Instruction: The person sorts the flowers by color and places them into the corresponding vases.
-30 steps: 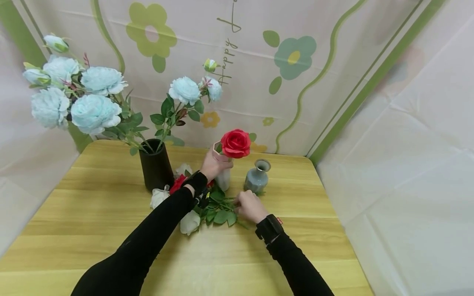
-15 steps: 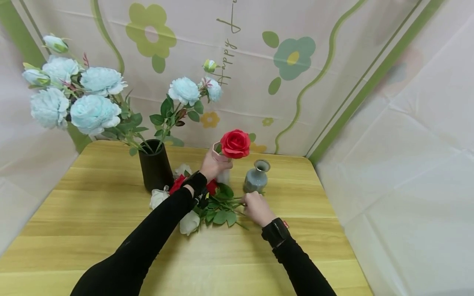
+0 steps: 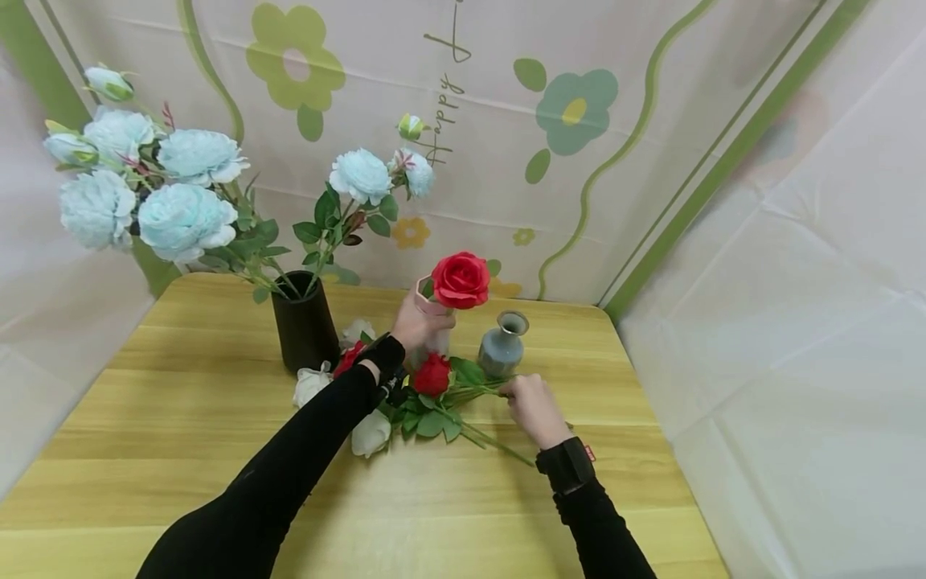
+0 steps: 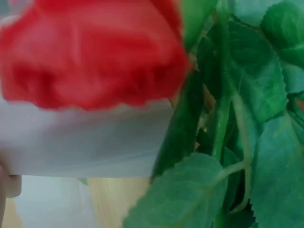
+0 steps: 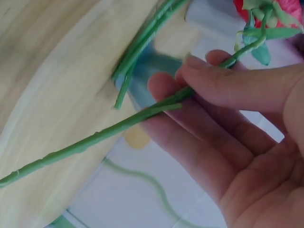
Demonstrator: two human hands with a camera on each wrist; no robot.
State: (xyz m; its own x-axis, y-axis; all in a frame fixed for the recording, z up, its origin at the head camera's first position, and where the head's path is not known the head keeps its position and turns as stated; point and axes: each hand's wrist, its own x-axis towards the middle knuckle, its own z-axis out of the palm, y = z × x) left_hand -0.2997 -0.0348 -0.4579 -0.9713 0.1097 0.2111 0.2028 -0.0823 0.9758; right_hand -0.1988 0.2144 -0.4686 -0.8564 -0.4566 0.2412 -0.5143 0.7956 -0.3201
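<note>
My left hand grips a white vase, from whose mouth a red rose rises. Between the thumb and fingers of my right hand is the green stem of another red rose. That bloom lies low in front of the white vase, over a pile of leaves and stems. In the left wrist view a blurred red bloom overlaps the pale vase wall. White roses and one more red rose lie around my left forearm, which partly hides them.
A small grey-blue vase stands just beyond my right hand. At the left is a black vase holding light blue flowers. All stand on a wooden table, with a printed cloth behind.
My right hand has moved right, drawing the red rose by its stem out from under my left wrist, so its bloom now shows. My left hand stays on the white vase.
</note>
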